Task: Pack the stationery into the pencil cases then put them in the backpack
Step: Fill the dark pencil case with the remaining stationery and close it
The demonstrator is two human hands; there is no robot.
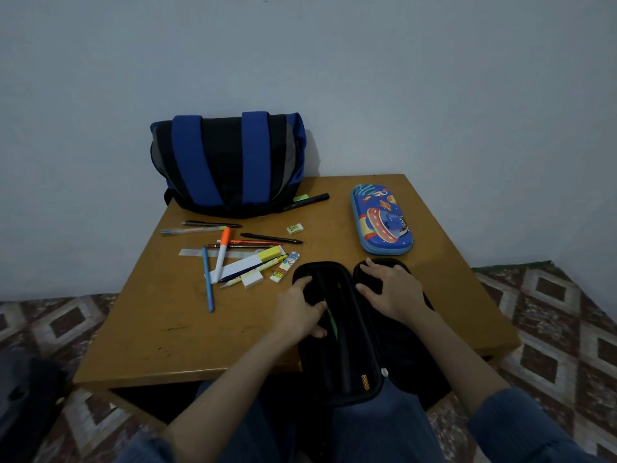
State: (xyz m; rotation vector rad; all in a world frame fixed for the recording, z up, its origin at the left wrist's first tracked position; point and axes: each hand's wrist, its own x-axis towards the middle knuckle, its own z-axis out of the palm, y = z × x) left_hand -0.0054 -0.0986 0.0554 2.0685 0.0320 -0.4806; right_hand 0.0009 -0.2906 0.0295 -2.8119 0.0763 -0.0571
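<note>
Under right hand (394, 292), spread flat, and left hand (300, 312), grip unclear: black pencil case (347, 362)

The backpack (227, 162), blue and black, stands against the wall at the far edge of the tabletop (187, 329), straps facing the viewer. The blue pencil case (382, 222), printed with a space scene, lies closed and flat at far right. The black pencil case (347, 355), spread open in two halves, overhangs the near edge; a green pen (334, 322) lies in its left half. Loose stationery between backpack and black pencil case: black marker (307, 200) at the backpack's base, orange-capped marker (222, 253), blue pen (207, 282), black pen (271, 238), clear ruler (190, 252), small eraser (295, 228), white eraser (252, 280).
</note>
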